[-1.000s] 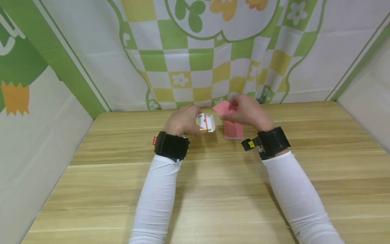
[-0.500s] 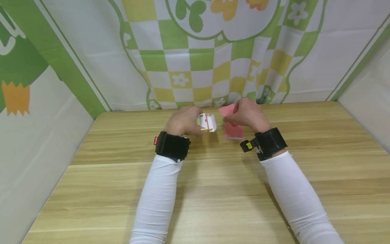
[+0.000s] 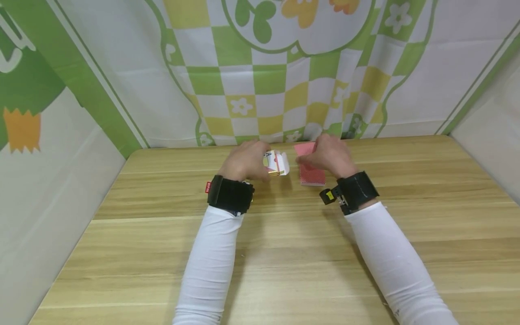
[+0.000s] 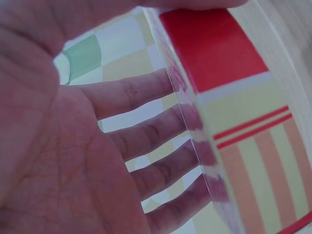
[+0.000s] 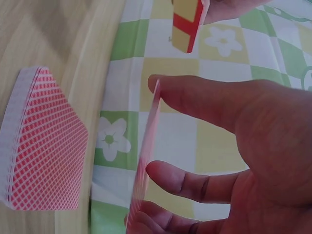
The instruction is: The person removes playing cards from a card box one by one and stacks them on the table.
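My left hand (image 3: 245, 160) holds a card box (image 3: 276, 163) near the far edge of the table, its white end flap open toward the right. In the left wrist view, the thumb and spread fingers grip this red, cream and striped box (image 4: 253, 122) by its sides. My right hand (image 3: 331, 155) holds a thin red-backed playing card (image 3: 304, 148) by its edges, thumb at one end and fingers at the other, as the right wrist view shows. Below that card, a squared deck of cards (image 5: 48, 146) with red lattice backs lies on the table, partly covered by my hand in the head view.
The wooden table (image 3: 260, 253) reaches back to a green, white and yellow checked cloth (image 3: 276, 90) hanging right behind both hands. White cloth panels close off the left and right sides. Each wrist wears a black strap (image 3: 230, 194).
My right hand has lowered a little toward the deck, and the card in it has turned from slanted to nearly in line with the deck. The left hand and box have hardly moved.
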{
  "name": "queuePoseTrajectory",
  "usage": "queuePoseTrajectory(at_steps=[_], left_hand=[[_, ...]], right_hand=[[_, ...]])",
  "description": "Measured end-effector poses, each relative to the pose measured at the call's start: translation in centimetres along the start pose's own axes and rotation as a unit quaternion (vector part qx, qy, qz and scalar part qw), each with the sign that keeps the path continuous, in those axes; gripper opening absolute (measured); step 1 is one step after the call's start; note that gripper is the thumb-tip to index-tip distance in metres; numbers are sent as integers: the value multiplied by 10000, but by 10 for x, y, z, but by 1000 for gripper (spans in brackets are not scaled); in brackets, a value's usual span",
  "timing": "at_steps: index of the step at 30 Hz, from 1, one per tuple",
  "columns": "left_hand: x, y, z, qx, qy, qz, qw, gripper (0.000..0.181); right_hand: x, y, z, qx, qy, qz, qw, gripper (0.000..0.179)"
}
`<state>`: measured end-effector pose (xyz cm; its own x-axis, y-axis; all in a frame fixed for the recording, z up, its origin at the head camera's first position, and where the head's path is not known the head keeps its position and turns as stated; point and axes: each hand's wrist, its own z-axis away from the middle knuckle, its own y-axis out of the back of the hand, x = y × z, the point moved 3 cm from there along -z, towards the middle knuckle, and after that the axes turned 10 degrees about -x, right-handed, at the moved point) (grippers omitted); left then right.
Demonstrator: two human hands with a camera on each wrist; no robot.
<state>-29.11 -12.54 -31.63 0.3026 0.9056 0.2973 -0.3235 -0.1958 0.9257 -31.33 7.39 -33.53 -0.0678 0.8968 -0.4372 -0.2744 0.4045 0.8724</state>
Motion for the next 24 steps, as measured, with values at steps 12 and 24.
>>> queuePoseTrajectory(at_steps=[12, 24], left_hand=[[1, -1, 1, 32, -30, 129, 9999, 44], [0, -1, 0, 7, -44, 80, 10000, 47]], right_hand=[[7, -9, -8, -173, -238, 438, 9986, 52], [10, -17, -12, -68, -424, 870, 9953, 56]])
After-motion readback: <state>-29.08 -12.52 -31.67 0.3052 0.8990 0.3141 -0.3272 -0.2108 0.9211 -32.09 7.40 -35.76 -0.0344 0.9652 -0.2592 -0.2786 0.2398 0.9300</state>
